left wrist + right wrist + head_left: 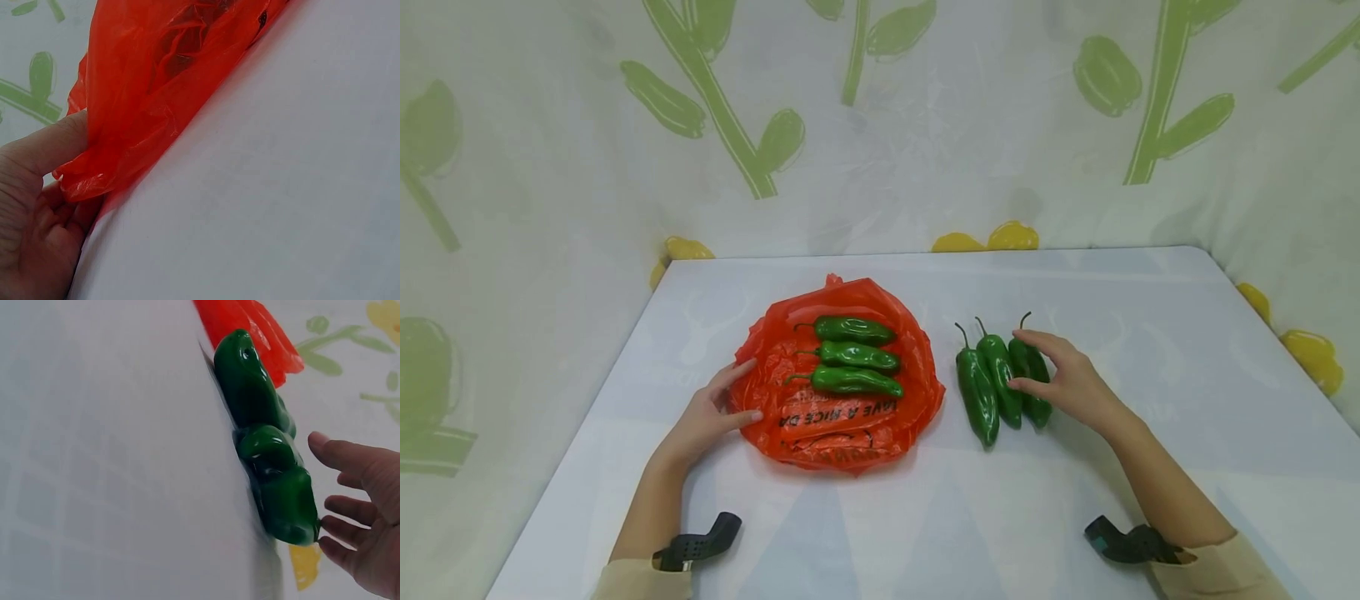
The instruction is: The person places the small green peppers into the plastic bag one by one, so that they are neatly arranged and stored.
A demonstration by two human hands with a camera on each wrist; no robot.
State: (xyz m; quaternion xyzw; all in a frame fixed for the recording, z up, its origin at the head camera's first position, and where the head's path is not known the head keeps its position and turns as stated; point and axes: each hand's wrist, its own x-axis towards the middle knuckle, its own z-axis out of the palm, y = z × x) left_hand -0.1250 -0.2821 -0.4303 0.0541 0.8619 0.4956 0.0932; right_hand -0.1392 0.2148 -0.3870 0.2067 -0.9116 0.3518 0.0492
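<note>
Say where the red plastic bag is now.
In the head view, the red plastic bag lies on the table, just left of centre, under three green peppers; the left hand is at its left edge, and three other peppers lie to its right.

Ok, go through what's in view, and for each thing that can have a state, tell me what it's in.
Bag: crumpled, spread out
Bag peppers: three, whole, stems on, side by side within its rim
Loose peppers: three, whole, stems on, lying close together
Left grip: at the bag's edge; firm pinch or not, unclear
Right grip: open, beside the loose peppers
</note>
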